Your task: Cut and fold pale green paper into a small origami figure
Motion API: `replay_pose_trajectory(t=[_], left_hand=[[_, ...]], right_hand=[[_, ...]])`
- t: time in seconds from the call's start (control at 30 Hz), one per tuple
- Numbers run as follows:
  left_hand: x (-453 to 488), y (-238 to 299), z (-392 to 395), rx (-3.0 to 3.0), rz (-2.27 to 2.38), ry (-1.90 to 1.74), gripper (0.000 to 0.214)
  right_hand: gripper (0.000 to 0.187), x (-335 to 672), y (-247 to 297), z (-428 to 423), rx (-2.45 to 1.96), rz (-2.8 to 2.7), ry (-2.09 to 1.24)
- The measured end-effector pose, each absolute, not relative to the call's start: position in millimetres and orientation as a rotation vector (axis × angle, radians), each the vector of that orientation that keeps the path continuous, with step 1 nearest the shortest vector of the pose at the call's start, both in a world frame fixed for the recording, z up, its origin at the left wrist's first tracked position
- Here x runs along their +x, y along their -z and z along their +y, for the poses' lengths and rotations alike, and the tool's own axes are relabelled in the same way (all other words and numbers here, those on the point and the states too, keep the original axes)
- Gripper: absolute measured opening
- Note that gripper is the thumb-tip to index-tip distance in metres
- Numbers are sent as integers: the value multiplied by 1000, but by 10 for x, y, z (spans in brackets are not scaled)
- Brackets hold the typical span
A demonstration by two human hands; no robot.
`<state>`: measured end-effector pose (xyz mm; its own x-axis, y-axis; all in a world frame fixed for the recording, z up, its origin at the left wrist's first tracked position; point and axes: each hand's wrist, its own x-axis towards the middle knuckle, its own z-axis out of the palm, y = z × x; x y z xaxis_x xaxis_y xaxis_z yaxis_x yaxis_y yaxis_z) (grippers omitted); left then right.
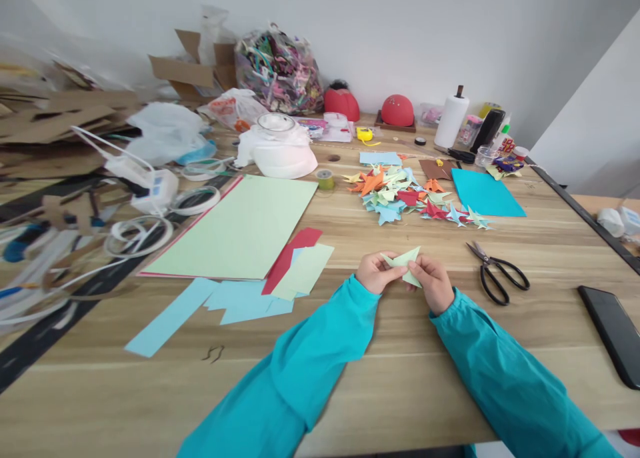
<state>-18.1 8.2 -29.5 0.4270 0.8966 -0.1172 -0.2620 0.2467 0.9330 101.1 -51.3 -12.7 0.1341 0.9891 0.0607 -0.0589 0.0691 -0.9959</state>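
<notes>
A pale green folded paper piece (406, 261) with pointed ends is held up between my two hands, just above the wooden table. My left hand (375, 271) pinches its left side with the thumb on top. On the right side, my right hand (431, 279) grips it between thumb and fingers; some fingertips are hidden behind the paper. Beyond my hands lies a pile of folded paper pieces (395, 195) in green, blue, orange and red. Left of them are pale green strips (307, 271), a red strip (285, 258) and light blue strips (173, 318).
Black-handled scissors (495, 271) and a phone (613, 335) lie to the right. Large green sheets (240, 225) rest on the left, near coiled white cables (137, 235) and a power strip (156, 190). A turquoise sheet (487, 193), a tape roll (325, 179) and a stuffed bag (280, 71) stand farther back.
</notes>
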Motion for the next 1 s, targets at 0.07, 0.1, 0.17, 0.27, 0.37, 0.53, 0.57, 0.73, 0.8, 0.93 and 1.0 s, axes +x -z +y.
replay_pose_trajectory(t=[0.07, 0.1, 0.17, 0.27, 0.37, 0.53, 0.57, 0.73, 0.8, 0.93, 1.0], left_hand=[[-184, 293, 82, 1053, 770, -913, 39], [-188, 289, 83, 1066, 763, -909, 38], [-196, 276, 87, 1072, 772, -922, 37], [-195, 253, 87, 1032, 844, -1011, 38], [-176, 242, 77, 967, 869, -1063, 40], [-158, 243, 57, 910, 790, -1037, 38], [-161, 240, 55, 917, 762, -1015, 36], [-198, 204, 55, 1061, 734, -958, 30], [-211, 193, 57, 1107, 749, -945, 30], [-216, 191, 54, 1200, 740, -898, 27], [-209, 199, 48, 1210, 735, -894, 28]], right_hand=[[34, 1008, 126, -519, -1174, -1097, -1086], [34, 1005, 125, -522, -1172, -1104, -1087], [33, 999, 124, -529, -1171, -1127, -1094], [33, 990, 130, -534, -1190, -1207, -1111], [35, 989, 145, -533, -1217, -1250, -1135], [35, 999, 152, -524, -1208, -1138, -1194], [35, 998, 148, -523, -1203, -1113, -1198], [37, 991, 127, -523, -1202, -1073, -1167], [37, 995, 127, -516, -1207, -1057, -1151], [32, 1027, 151, -484, -1175, -991, -1131], [31, 1046, 168, -469, -1171, -989, -1122]])
